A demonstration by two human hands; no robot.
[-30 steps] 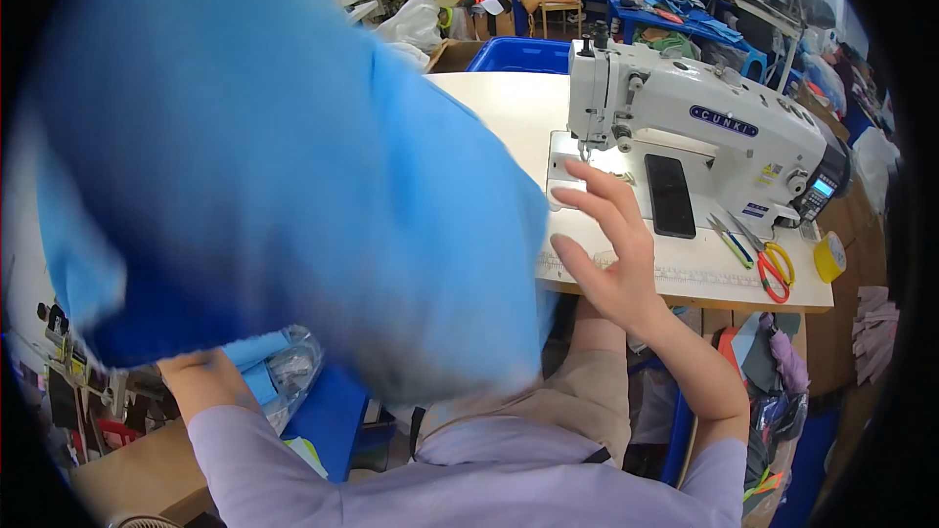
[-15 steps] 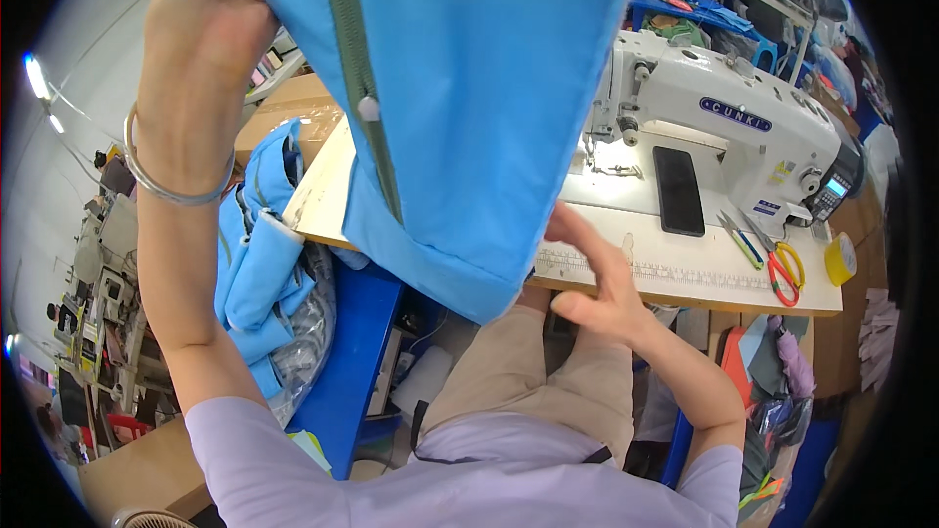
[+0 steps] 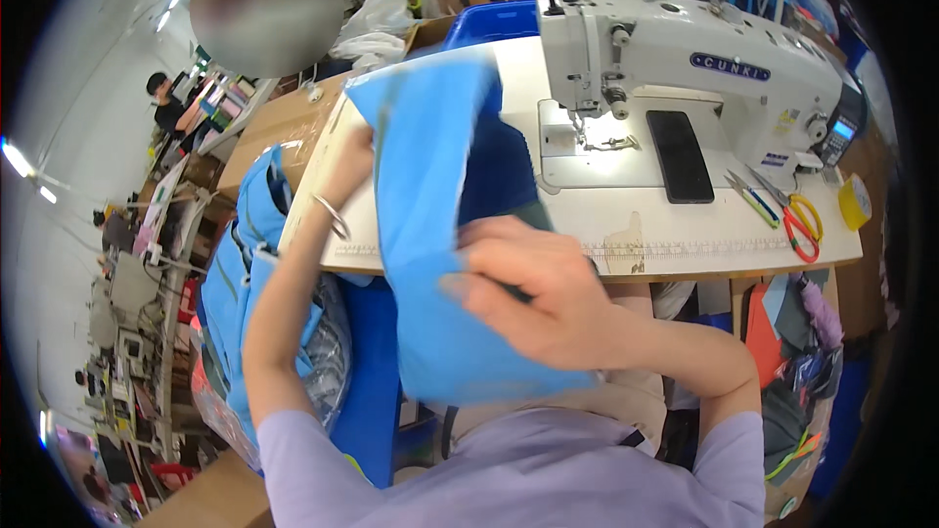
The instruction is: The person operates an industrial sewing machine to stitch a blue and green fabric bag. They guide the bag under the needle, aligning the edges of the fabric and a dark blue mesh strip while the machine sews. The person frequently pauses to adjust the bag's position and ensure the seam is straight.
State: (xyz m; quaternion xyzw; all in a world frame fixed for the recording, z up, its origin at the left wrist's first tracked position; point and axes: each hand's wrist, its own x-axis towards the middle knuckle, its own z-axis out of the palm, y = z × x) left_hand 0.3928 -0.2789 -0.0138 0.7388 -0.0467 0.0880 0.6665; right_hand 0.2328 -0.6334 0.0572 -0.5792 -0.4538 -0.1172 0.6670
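A light blue fabric piece (image 3: 421, 176) hangs between my hands over the front edge of the sewing table, slightly blurred. A green zipper strip, smeared by motion, runs along its upper left part. My left hand (image 3: 357, 161) grips its left side; the fingertips are hidden behind the cloth. With thumb and fingers closed, my right hand (image 3: 538, 288) holds the edge nearer me. Dark blue cloth (image 3: 497, 171) shows behind the light blue side, with a dark green part near my right fingers. The white sewing machine (image 3: 685, 49) stands to the right of the fabric.
On the white tabletop (image 3: 489, 259) lie a black phone (image 3: 680, 156), small snips (image 3: 753, 200), red-and-yellow-handled scissors (image 3: 802, 225) and yellow tape (image 3: 854, 200). More blue pieces (image 3: 256, 235) are heaped at the left. A blue crate (image 3: 494, 24) stands behind the table; a person (image 3: 174, 112) is far left.
The fabric has come down and away from my view, tilting so dark blue cloth shows. My left hand has lowered toward the table. My right hand, loosely apart before, has closed on the edge.
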